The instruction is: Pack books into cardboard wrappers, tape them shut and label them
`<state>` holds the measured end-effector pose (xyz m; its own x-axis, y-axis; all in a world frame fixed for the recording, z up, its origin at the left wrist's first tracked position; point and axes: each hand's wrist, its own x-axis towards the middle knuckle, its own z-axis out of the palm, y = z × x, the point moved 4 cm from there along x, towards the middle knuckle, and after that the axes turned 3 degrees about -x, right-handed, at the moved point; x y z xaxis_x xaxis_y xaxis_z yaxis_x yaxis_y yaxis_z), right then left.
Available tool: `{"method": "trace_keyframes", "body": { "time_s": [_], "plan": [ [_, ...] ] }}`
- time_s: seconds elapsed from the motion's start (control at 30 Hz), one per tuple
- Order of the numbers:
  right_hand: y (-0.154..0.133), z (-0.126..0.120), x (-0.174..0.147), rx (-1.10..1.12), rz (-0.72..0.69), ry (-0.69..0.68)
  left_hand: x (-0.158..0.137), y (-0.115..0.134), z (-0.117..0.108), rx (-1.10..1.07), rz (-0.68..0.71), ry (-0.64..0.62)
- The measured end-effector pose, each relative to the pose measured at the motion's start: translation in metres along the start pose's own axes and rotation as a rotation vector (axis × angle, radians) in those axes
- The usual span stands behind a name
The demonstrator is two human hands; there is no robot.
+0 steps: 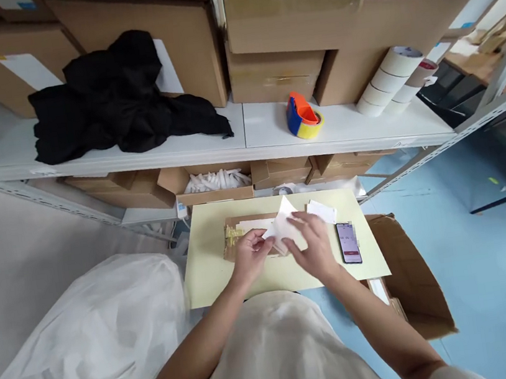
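Observation:
Above the pale yellow table, my left hand (pixel 251 253) pinches the lower left edge of a white sheet of paper (pixel 286 225). My right hand (pixel 313 245) grips the same sheet from the right, thumb below and fingers over it. Beneath the sheet lies a shallow cardboard box (pixel 233 252), with white pieces inside and a yellowish bundle at its left end. My hands and the sheet hide part of this box. A small stack of white paper (pixel 322 211) rests just beyond my right hand, and a phone (pixel 348 243) with a lit screen lies right of it.
A shelf (pixel 268 131) behind the table (pixel 210 283) carries black cloth (pixel 113 102), a tape dispenser (pixel 303 116) and tape rolls (pixel 388 79). Below it sits an open box (pixel 216 196) of white items. A large white bag (pixel 104 336) stands left; an open carton (pixel 410 274) stands right.

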<state>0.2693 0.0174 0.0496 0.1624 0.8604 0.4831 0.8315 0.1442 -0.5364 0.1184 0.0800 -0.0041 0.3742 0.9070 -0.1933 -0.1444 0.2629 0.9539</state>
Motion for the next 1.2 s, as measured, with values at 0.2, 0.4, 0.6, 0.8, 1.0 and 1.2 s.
{"method": "trace_keyframes", "body": {
  "time_s": [0.2,0.4,0.6,0.8,1.0,1.2],
  "plan": [
    [-0.049,0.016,-0.010,-0.048,-0.071,-0.077,-0.024,0.012,0.000,-0.324,-0.054,-0.058],
    [-0.054,0.014,-0.011,-0.033,-0.072,-0.118,-0.033,0.016,-0.012,-0.397,-0.065,-0.092],
    [-0.054,0.011,-0.015,-0.032,-0.128,-0.103,-0.033,0.017,-0.011,-0.415,-0.070,-0.158],
    [-0.049,0.007,-0.014,0.048,-0.122,-0.152,-0.036,0.018,-0.011,-0.338,-0.096,-0.146],
    [-0.054,0.010,-0.015,0.264,0.001,-0.140,-0.041,0.019,-0.013,-0.119,0.075,-0.104],
    [-0.059,0.021,-0.027,0.409,0.042,-0.199,-0.055,0.027,-0.021,0.123,0.241,-0.076]
  ]
}}
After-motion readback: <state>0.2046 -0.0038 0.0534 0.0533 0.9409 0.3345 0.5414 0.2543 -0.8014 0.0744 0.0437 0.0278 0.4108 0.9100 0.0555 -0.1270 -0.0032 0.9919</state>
